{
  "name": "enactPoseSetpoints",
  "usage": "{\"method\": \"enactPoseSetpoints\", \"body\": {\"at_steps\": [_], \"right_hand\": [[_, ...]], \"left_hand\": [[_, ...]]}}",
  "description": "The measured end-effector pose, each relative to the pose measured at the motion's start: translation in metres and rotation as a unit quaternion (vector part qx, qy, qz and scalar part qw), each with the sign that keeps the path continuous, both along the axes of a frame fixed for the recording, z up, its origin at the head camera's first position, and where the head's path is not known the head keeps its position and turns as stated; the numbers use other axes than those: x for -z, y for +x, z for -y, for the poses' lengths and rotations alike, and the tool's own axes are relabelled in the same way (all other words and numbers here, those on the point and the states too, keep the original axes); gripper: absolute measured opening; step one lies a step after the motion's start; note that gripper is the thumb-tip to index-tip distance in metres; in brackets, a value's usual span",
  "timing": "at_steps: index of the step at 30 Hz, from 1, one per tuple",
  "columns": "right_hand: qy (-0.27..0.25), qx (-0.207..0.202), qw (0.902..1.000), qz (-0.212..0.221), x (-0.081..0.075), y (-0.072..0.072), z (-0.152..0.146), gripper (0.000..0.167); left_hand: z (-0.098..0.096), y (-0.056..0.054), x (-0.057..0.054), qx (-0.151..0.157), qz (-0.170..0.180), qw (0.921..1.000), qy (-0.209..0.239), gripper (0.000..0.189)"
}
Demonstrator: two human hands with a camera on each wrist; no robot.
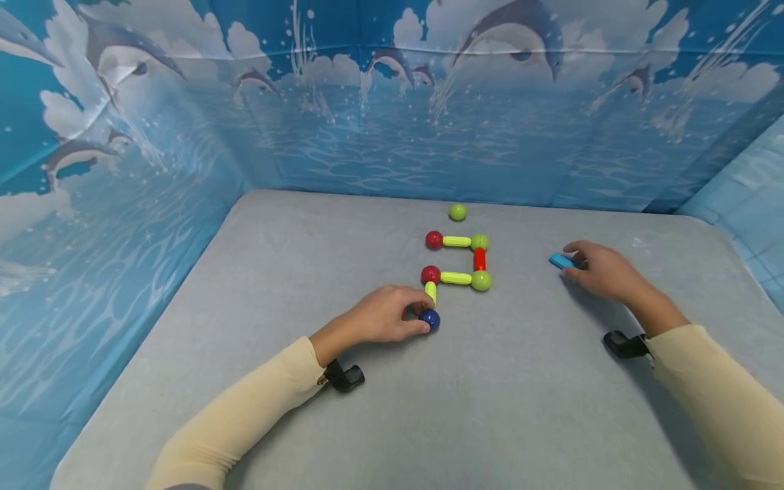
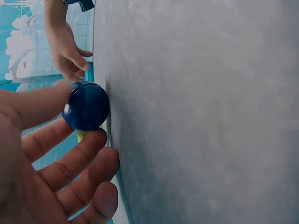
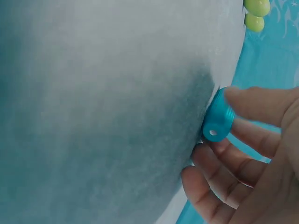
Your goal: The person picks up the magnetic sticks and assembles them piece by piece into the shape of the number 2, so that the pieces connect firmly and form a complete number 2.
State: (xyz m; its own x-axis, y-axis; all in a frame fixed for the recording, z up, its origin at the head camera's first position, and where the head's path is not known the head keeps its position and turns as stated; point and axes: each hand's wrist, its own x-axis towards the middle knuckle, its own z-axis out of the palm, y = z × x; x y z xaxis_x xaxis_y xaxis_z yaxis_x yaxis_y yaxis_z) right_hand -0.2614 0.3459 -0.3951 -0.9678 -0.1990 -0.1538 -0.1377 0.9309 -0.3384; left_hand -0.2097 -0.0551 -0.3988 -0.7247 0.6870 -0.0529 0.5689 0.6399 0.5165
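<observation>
My left hand (image 1: 387, 314) pinches a dark blue ball (image 1: 431, 320) between thumb and fingers, low on the grey table. From that ball a yellow-green rod (image 1: 431, 292) leads up to a red ball (image 1: 431, 274). This belongs to a chain of balls and rods: a yellow-green rod (image 1: 456, 278), a green ball (image 1: 481, 280), a red rod (image 1: 480, 259), another green ball (image 1: 480, 241), a further yellow-green rod (image 1: 456, 241) and a second red ball (image 1: 433, 239). On the right, my right hand (image 1: 603, 271) grips a light blue rod (image 3: 219, 116) with a small hole in its end.
A loose green ball (image 1: 457, 211) lies beyond the chain, near the table's (image 1: 306, 224) far edge. Blue curtains (image 1: 392, 150) printed with dolphins stand behind and beside the table. A black wrist camera (image 1: 345, 376) hangs below the left sleeve, another (image 1: 625, 344) by the right.
</observation>
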Motion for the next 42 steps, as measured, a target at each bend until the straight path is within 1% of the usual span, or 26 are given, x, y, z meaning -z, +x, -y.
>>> {"method": "enactPoseSetpoints", "body": {"at_steps": [3,6,11,15,20,25,28,30,33,37,42], "right_hand": [[0.014,-0.006,0.9999,0.002,0.001,-0.004,0.002,0.042],[0.015,-0.003,0.9999,0.006,0.001,-0.004,0.001,0.039],[0.002,0.002,1.0,0.008,0.001,-0.001,0.0,0.038],[-0.015,0.002,0.9999,0.004,0.002,0.003,0.001,0.037],[-0.044,-0.004,0.999,-0.002,-0.001,0.012,0.002,0.038],[-0.085,-0.02,0.9962,0.0,-0.013,0.029,0.009,0.04],[-0.094,-0.037,0.9947,-0.018,-0.019,0.038,0.018,0.037],[-0.095,-0.053,0.9934,-0.037,-0.021,0.043,0.024,0.035],[-0.088,-0.068,0.9922,-0.056,-0.023,0.046,0.031,0.032],[-0.089,-0.076,0.9918,-0.051,-0.023,0.049,0.039,0.031],[-0.11,-0.109,0.987,-0.043,-0.024,0.054,0.052,0.031]], "left_hand": [[0.0,0.0,0.0,-0.008,0.017,0.9998,0.008,0.032],[0.0,-0.001,0.001,-0.017,0.048,0.9984,0.025,0.032],[0.002,-0.004,0.002,-0.032,0.106,0.9917,0.065,0.031],[0.003,-0.004,0.004,-0.04,0.133,0.9867,0.085,0.03],[0.002,-0.004,0.006,-0.047,0.143,0.9836,0.099,0.028],[0.001,-0.004,0.008,-0.066,0.152,0.9806,0.106,0.027],[0.002,-0.005,0.009,-0.077,0.161,0.9776,0.112,0.027],[0.002,-0.005,0.009,-0.082,0.166,0.9757,0.117,0.027],[0.002,-0.005,0.009,-0.085,0.172,0.9734,0.125,0.026],[0.002,-0.004,0.009,-0.087,0.179,0.9714,0.129,0.026],[0.002,-0.005,0.01,-0.09,0.184,0.9702,0.13,0.026]]}}
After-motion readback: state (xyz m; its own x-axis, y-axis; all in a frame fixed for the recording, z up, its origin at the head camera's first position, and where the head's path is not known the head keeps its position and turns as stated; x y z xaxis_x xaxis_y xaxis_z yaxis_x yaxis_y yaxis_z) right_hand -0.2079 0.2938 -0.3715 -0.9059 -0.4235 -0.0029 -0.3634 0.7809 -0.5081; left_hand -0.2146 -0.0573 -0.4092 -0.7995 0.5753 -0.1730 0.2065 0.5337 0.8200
